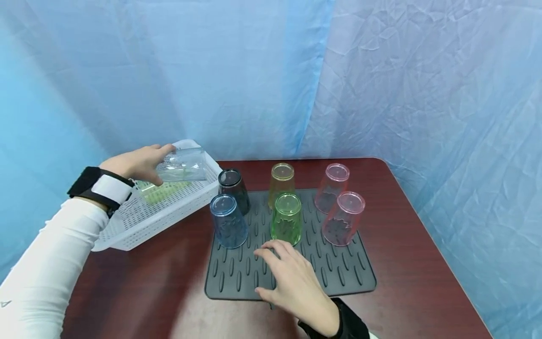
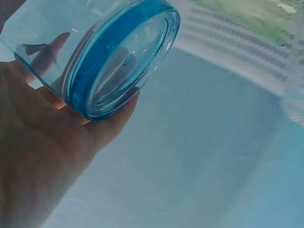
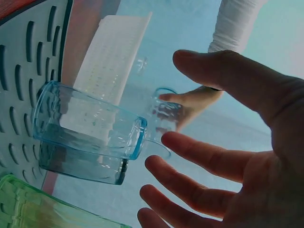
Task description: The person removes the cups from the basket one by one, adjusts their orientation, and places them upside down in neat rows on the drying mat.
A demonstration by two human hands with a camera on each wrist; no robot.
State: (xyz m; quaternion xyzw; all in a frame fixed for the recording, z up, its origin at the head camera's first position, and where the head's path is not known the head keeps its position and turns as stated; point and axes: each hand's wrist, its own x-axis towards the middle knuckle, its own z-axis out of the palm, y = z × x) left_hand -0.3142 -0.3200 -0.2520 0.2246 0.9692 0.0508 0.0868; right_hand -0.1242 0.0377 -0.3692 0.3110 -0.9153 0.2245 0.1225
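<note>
My left hand (image 1: 139,162) grips a clear drinking glass (image 1: 186,165) on its side over the white basket (image 1: 178,215). The left wrist view shows the thumb and fingers around this glass (image 2: 126,61), whose thick base looks bluish. My right hand (image 1: 296,282) hovers above the front of the grey ridged mat (image 1: 347,281), fingers spread and holding nothing. Just beyond its fingertips stands an upside-down green glass (image 1: 287,223). Left of that is a blue glass (image 1: 229,226), with a dark grey glass (image 1: 237,190) behind it.
A yellow glass (image 1: 281,181) stands behind the green one. Two pink glasses, one at the front (image 1: 342,223) and one at the back (image 1: 330,190), stand on the mat's right. Something green and see-through (image 1: 165,192) lies in the basket. Blue cloth (image 1: 254,80) hangs behind the brown table (image 1: 415,273).
</note>
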